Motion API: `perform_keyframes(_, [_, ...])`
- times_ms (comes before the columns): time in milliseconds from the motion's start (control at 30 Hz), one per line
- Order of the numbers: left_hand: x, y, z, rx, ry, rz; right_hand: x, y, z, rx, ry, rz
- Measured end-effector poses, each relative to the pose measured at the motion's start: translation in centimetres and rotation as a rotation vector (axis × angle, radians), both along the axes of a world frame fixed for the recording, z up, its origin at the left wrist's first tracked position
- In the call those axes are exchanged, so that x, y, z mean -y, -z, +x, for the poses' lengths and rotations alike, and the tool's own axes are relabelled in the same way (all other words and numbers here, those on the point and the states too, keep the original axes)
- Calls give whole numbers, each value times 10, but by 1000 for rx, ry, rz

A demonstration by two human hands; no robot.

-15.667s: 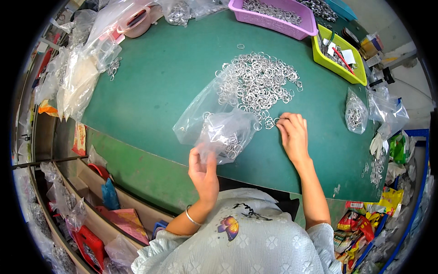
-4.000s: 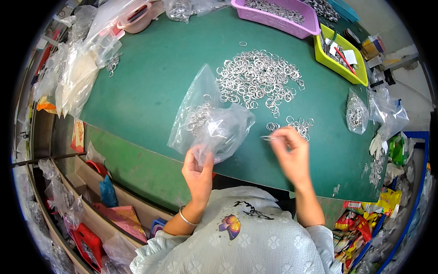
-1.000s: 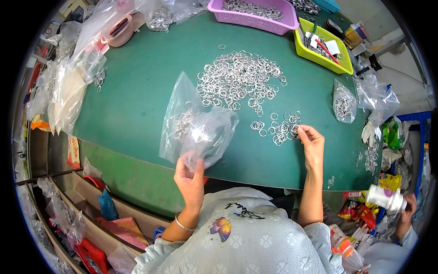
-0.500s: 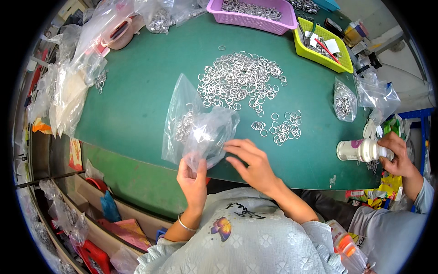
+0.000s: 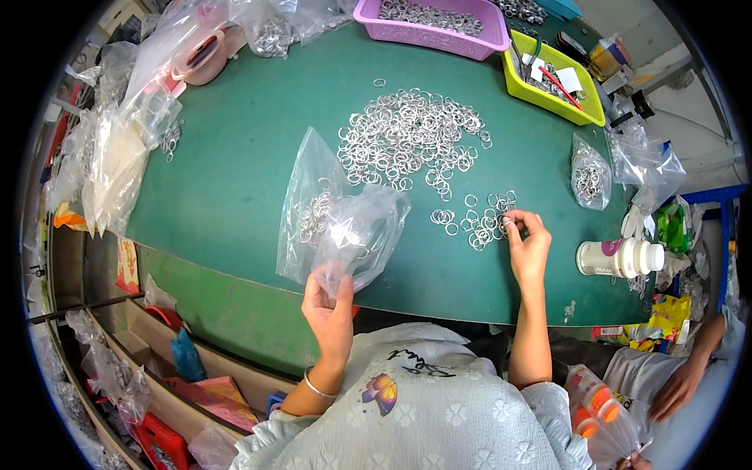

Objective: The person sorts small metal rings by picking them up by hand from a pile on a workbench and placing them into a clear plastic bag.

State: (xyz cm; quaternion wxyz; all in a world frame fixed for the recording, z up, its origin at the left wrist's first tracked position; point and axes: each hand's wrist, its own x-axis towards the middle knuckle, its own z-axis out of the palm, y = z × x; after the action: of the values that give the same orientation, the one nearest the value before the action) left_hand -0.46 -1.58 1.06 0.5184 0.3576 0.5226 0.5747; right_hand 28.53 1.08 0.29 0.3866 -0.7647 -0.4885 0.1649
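Observation:
My left hand [image 5: 332,315] grips the lower edge of a clear plastic bag [image 5: 368,223] between thumb and fingers. Beside and partly under it lies another piece of clear plastic [image 5: 296,235], with several metal rings [image 5: 316,218] showing through. My right hand [image 5: 530,251] reaches onto a small group of silver rings [image 5: 479,229] to the right of the bag. Its thumb and forefinger are pinched on a ring at that group's right edge, partly hidden by the fingertips. Farther back spreads a large heap of rings [image 5: 411,137].
A purple basket [image 5: 435,41] of rings and a yellow-green basket [image 5: 552,90] with tools stand at the back. A white bottle [image 5: 619,258] lies at the right, below a bag of rings [image 5: 589,174]. Another person's hand [image 5: 677,392] rests low at the right.
My right hand has left the bag and moved right to the small ring group. The other person's hand has let go of the white bottle and withdrawn downward. My left hand stays put.

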Motion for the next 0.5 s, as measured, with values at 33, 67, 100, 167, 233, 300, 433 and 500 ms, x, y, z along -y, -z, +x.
perform_keyframes(33, [0,-1,0,2,1,-3,1,-2,2,-63,-13,-16])
perform_keyframes(67, [0,1,0,-14,3,1,1,-2,2,-66,-37,-5])
perform_keyframes(100, [0,3,-2,-30,5,6,2,0,2,-68,-60,6])
perform_keyframes(167, [0,4,-2,-23,7,6,0,-7,-4,100,-144,-7])
perform_keyframes(233, [0,2,0,28,10,-2,-2,0,-9,443,-191,-47])
perform_keyframes(300, [0,0,1,24,7,1,-3,0,-11,490,-175,-57])
perform_keyframes(433, [1,5,-1,-18,1,15,-2,-4,-7,376,-124,-33])
perform_keyframes(500, [1,1,0,-3,1,7,-1,-5,-2,262,-81,-24])
